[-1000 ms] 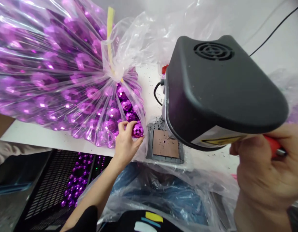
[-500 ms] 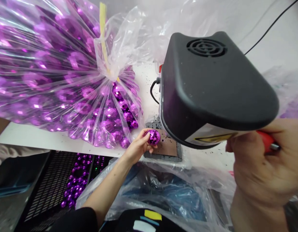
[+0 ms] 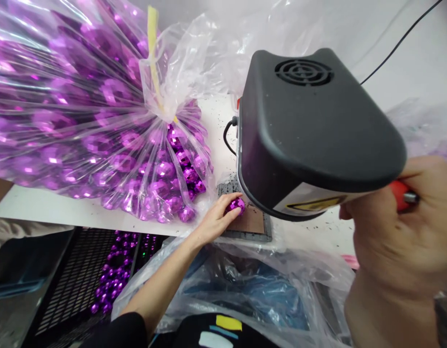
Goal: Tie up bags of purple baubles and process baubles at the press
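Note:
My left hand (image 3: pixel 216 218) is closed around a shiny purple faceted ball (image 3: pixel 236 206), a small disco-type bauble. It holds the ball over a brown board (image 3: pixel 249 223) set on the grey base plate (image 3: pixel 267 227) of a black-hooded bench machine (image 3: pixel 318 125). On the right, my right hand (image 3: pixel 397 232) is wrapped round the machine's red-ended lever (image 3: pixel 399 194). The hood hides the machine's working end from this view.
A large clear bag (image 3: pixel 100 135) of purple baubles, tied with a yellow strip, fills the left of the white table (image 3: pixel 64 208). Below stands a black mesh crate (image 3: pixel 74 275) with more purple balls (image 3: pixel 112 275). Clear plastic sheeting (image 3: pixel 245 285) covers the lap; dark bits litter the tabletop.
My left hand has shifted slightly right with the ball and turned, so its back now faces up and its fingers reach over the ball. My right hand stays on the lever.

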The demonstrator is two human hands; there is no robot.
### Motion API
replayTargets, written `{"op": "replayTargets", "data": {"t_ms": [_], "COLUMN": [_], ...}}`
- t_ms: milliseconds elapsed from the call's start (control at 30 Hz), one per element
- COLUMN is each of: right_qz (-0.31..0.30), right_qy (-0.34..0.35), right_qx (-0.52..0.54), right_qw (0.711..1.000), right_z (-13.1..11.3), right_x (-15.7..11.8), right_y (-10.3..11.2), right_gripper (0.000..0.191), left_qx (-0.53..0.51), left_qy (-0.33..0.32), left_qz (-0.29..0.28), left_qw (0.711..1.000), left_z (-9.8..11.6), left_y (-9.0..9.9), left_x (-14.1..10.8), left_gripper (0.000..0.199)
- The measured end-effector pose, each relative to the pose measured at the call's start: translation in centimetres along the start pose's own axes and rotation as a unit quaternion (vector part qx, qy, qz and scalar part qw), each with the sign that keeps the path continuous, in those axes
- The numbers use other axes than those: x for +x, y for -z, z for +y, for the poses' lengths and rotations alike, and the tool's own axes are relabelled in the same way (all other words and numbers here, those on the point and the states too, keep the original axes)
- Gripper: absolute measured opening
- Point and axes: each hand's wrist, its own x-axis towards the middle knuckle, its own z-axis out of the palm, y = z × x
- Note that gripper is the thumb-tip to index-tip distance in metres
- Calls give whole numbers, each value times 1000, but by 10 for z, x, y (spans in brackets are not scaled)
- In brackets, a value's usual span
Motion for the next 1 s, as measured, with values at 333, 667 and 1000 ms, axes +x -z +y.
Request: {"op": "replayTargets", "data": {"t_ms": [333,667,1000], "right_qz": [-5,-9,23], "right_qy": [5,11,16], "right_qx": [11,-3,-6], "right_qw": [1000,1000,1000], "right_z": [0,0,-2], "right_x": [4,4,-14], "right_y": [-1,1,2], "right_gripper": [15,14,20], "left_qx": [115,194,134], "left_qy": [-43,-64,-64], "left_qz": [66,86,62], "left_qw": [990,975,987], "left_z": [-1,-4,-8], "left_y": [-18,-39,-44], "left_x": [3,8,6], "left_gripper": [43,46,48]}}
